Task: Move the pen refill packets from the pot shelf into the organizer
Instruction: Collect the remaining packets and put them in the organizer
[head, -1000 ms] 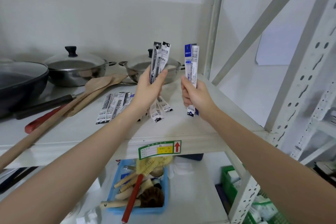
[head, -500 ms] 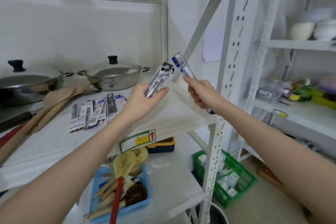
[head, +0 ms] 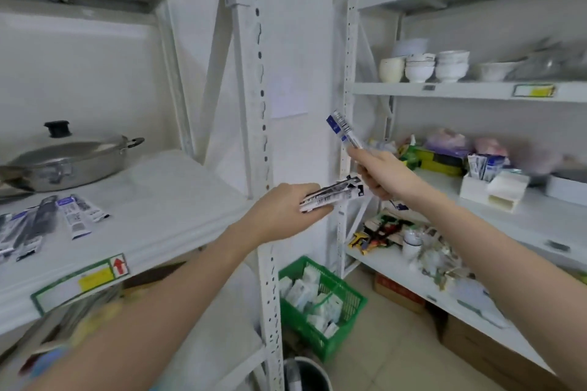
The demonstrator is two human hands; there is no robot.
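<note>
My left hand [head: 282,211] grips a bunch of black-and-white pen refill packets [head: 333,195], held flat in front of the white shelf post. My right hand [head: 378,173] holds blue-and-white refill packets [head: 343,128] tilted up to the left. Several more refill packets [head: 73,216] lie on the pot shelf [head: 165,197] at the left, in front of a lidded steel pot [head: 66,159]. A white organizer [head: 490,190] stands on the right rack's middle shelf, with a few blue-and-white packets upright in it.
Two perforated white posts [head: 263,168] stand between the racks. Bowls [head: 422,68] line the upper right shelf. Snack packs and jars [head: 400,235] crowd the lower right shelf. A green basket [head: 320,301] and a dark bin [head: 305,373] sit on the floor.
The view has swung right from the pot shelf toward the right rack. Both hands carried their packets off the pot shelf, past the post, with the left bunch tipped flat.
</note>
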